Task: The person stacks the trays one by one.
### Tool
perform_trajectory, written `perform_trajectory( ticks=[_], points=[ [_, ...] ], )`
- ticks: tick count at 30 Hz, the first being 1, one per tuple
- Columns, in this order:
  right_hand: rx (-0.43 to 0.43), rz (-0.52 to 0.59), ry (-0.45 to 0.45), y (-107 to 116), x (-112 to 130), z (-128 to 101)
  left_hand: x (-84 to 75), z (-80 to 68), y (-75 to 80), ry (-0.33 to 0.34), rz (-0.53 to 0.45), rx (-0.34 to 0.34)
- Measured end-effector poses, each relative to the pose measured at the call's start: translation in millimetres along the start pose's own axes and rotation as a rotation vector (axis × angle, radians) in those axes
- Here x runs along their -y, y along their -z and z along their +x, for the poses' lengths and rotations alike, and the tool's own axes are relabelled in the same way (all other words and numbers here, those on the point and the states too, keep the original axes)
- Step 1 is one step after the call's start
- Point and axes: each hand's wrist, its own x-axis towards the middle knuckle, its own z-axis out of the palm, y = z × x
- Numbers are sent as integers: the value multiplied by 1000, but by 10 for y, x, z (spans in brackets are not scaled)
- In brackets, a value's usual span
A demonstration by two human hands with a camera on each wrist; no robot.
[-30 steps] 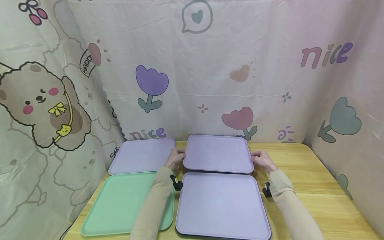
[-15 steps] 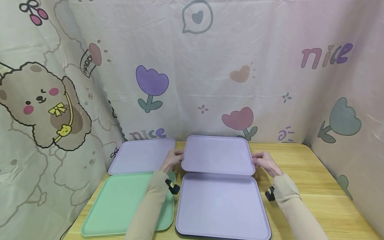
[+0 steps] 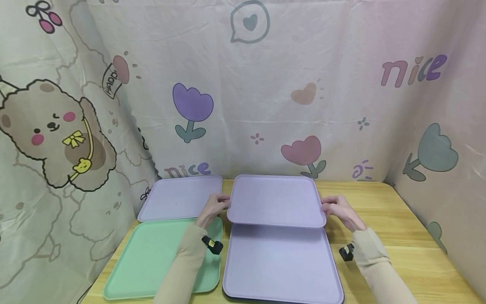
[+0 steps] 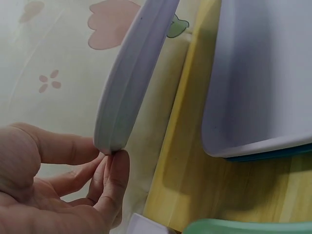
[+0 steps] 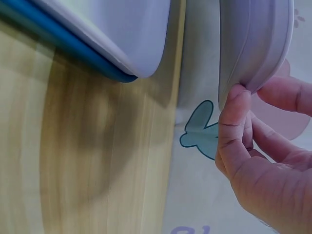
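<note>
A lilac rectangular tray point(image 3: 276, 201) hangs above the table, its near edge overlapping the far part of another lilac tray point(image 3: 282, 266). My left hand point(image 3: 214, 207) pinches its left edge, and the left wrist view shows thumb and fingers point(image 4: 113, 187) at the rim. At the right edge my right hand point(image 3: 341, 210) pinches it likewise, with fingers point(image 5: 234, 122) against the rim in the right wrist view. Beneath the lower lilac tray, a blue tray point(image 5: 73, 41) shows as a thin edge.
To the left, a green tray point(image 3: 152, 261) lies in front of a third lilac tray point(image 3: 178, 197). All rest on a wooden table point(image 3: 398, 249). A patterned cloth point(image 3: 334, 55) hangs behind and at both sides.
Both hands have brought the held tray nearer to me and slightly higher, so it now covers the far edge of the lower lilac tray. The other trays have stayed put.
</note>
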Motion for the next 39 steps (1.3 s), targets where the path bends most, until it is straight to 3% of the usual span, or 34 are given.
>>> perform_trajectory(
  ticks=[6, 19, 30, 39],
  points=[
    [2, -6, -15, 1, -36, -116, -6, -121, 21, -8, -26, 21],
    [8, 14, -10, -25, -99, -392, 38, -401, 120, -58, -80, 142],
    [133, 13, 28, 34, -127, -574, 86, -642, 152, -48, -41, 182],
    [211, -8, 6, 80, -202, -677, 190, -737, 170, -55, 0, 230]
  ],
)
